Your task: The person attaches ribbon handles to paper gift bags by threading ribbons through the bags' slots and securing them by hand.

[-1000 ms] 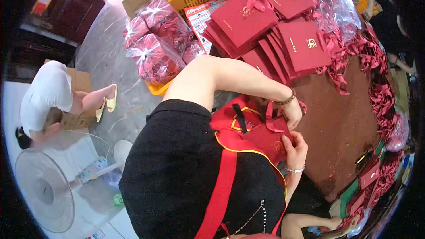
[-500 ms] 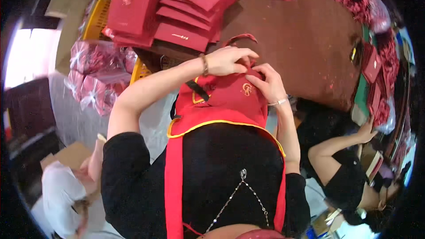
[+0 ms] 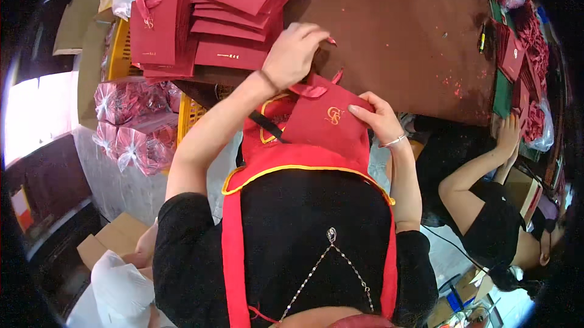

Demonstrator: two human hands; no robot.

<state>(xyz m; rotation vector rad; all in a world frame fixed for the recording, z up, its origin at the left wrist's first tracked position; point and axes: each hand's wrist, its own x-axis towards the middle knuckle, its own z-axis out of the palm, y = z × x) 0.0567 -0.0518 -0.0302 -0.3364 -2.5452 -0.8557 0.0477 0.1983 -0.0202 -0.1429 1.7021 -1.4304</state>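
Note:
A flat dark red gift bag point(image 3: 322, 118) with a gold emblem rests against my red apron, tilted up toward me. My right hand point(image 3: 380, 118) grips its right edge, thumb on the front face. At its top edge lies a shiny red ribbon point(image 3: 311, 89). My left hand point(image 3: 296, 54) is raised above the bag's upper left corner, fingers pinched together. A red ribbon tip shows at those fingertips, though most of what they hold is hidden behind the hand.
Stacks of red gift bags point(image 3: 234, 51) stand at the left of the brown table point(image 3: 395, 54). Below them are a yellow crate point(image 3: 191, 109) and plastic-wrapped red bundles point(image 3: 134, 127). At right, a co-worker's hand point(image 3: 508, 136) touches red bags beside piled ribbons. Another person in white point(image 3: 121, 291) is lower left.
My left hand has lifted up and left, away from my right hand. The bag's top edge and ribbon now show, and my right hand has shifted to the bag's right edge.

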